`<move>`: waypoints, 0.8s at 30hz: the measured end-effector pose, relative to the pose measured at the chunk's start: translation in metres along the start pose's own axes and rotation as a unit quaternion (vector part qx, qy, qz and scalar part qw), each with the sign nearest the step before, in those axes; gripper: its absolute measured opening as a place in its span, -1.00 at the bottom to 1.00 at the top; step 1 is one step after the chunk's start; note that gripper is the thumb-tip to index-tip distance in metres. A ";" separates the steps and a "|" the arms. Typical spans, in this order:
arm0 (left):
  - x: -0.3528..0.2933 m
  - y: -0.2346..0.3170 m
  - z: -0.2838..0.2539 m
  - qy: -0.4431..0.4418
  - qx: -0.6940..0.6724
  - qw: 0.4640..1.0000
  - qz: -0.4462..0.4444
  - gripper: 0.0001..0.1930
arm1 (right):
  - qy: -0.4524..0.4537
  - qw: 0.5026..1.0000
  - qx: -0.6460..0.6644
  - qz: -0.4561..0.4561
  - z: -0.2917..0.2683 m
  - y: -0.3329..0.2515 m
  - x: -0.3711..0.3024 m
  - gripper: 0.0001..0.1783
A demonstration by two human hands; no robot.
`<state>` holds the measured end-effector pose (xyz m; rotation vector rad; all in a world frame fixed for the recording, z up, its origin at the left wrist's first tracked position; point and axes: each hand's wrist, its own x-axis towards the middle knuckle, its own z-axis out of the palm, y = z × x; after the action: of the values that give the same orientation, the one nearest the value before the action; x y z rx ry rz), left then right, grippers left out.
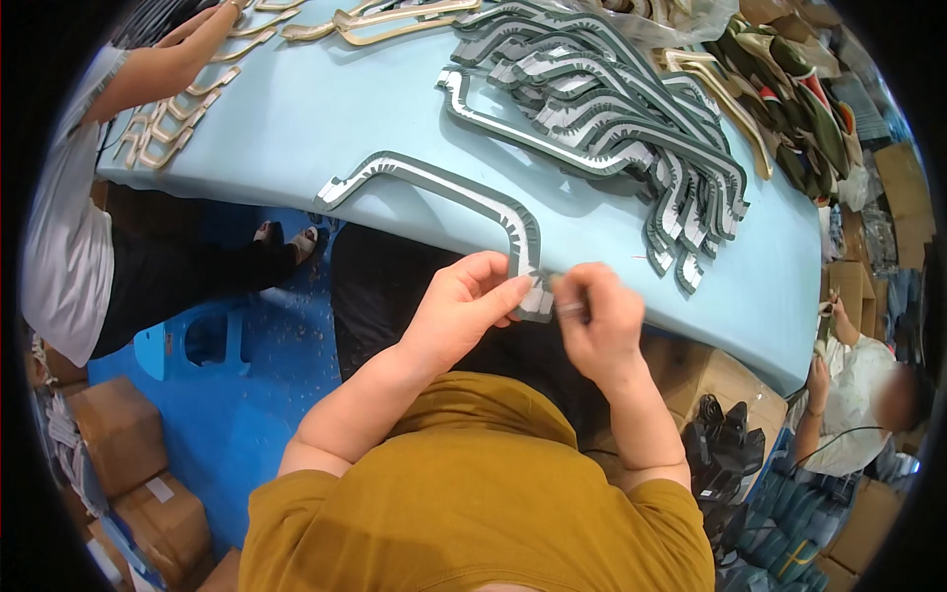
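A long curved trim strip (pixel 434 181), dark green at the edges with a notched white band inside, reaches from the near edge of the table toward me. My left hand (pixel 464 301) is closed on its near end, thumb on top and fingers beneath. Close to that end, on the right side, my right hand (pixel 604 314) has its fingers drawn together. The fingertips are slightly blurred, and what they pinch is hidden. Beyond lies a heap of similar green-and-white strips (pixel 592 109), overlapping one another on the table.
The light-blue table (pixel 266 118) carries beige curved pieces (pixel 178 118) at left. Dark green, beige and red pieces (pixel 789 99) are piled far right. One person (pixel 79 217) stands at the left, another (pixel 848 395) is at the right. Cardboard boxes (pixel 123 434) and a blue stool (pixel 202 340) occupy the left floor.
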<state>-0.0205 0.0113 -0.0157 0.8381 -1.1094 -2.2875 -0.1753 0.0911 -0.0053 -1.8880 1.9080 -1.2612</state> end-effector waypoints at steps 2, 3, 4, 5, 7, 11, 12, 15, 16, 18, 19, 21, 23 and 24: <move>0.000 -0.001 0.001 0.007 0.010 0.998 0.059 -0.88 | 0.054 0.992 0.007 0.114 -0.010 0.002 0.000 -0.88; -0.001 -0.004 -0.002 0.006 0.011 0.998 0.058 -0.88 | -0.001 0.990 -0.021 0.140 -0.019 0.008 -0.001 -0.82; -0.001 -0.007 -0.006 0.011 0.088 0.990 0.108 -0.87 | 0.000 0.990 -0.021 0.142 -0.024 0.010 -0.002 -0.82; -0.002 -0.008 -0.008 0.015 0.164 0.973 0.159 -0.86 | -0.041 0.986 -0.039 0.156 -0.028 0.010 -0.002 -0.82; -0.001 -0.008 -0.008 0.033 0.236 0.941 0.239 -0.80 | -0.073 0.983 -0.023 0.168 -0.032 0.005 -0.001 -0.79; 0.000 -0.004 -0.013 0.039 0.308 0.903 0.296 -0.83 | -0.068 0.991 0.004 0.111 -0.037 -0.003 -0.005 -0.68; -0.002 -0.005 -0.015 0.046 0.332 0.895 0.295 -0.84 | -0.087 0.994 -0.025 0.067 -0.041 -0.006 -0.003 -0.68; 0.004 -0.007 -0.017 0.065 0.437 0.762 0.474 -0.78 | -0.060 0.997 -0.023 0.034 -0.039 -0.008 -0.003 -0.61; 0.002 -0.006 -0.016 0.046 0.430 0.765 0.478 -0.73 | -0.036 0.999 -0.019 -0.001 -0.038 -0.006 -0.005 -0.58; -0.003 -0.007 -0.015 0.018 0.409 0.789 0.458 -0.71 | -0.021 1.000 -0.019 -0.009 -0.035 -0.005 -0.007 -0.52; -0.004 -0.008 -0.015 0.018 0.409 0.789 0.458 -0.71 | -0.017 0.999 -0.028 -0.026 -0.033 -0.005 -0.007 -0.53; -0.004 -0.010 -0.016 0.002 0.395 0.807 0.438 -0.71 | -0.011 0.998 -0.039 -0.043 -0.031 -0.005 -0.007 -0.53; -0.002 -0.014 -0.014 0.003 0.383 0.811 0.441 -0.71 | -0.026 0.996 -0.080 -0.043 -0.031 -0.004 -0.008 -0.54; -0.001 -0.014 -0.014 0.004 0.384 0.804 0.454 -0.71 | -0.026 0.996 -0.079 -0.044 -0.031 -0.005 -0.008 -0.54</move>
<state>-0.0120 0.0126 -0.0331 0.3805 -1.9338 -1.0110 -0.1907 0.1124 0.0143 -2.0816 1.9715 -1.1016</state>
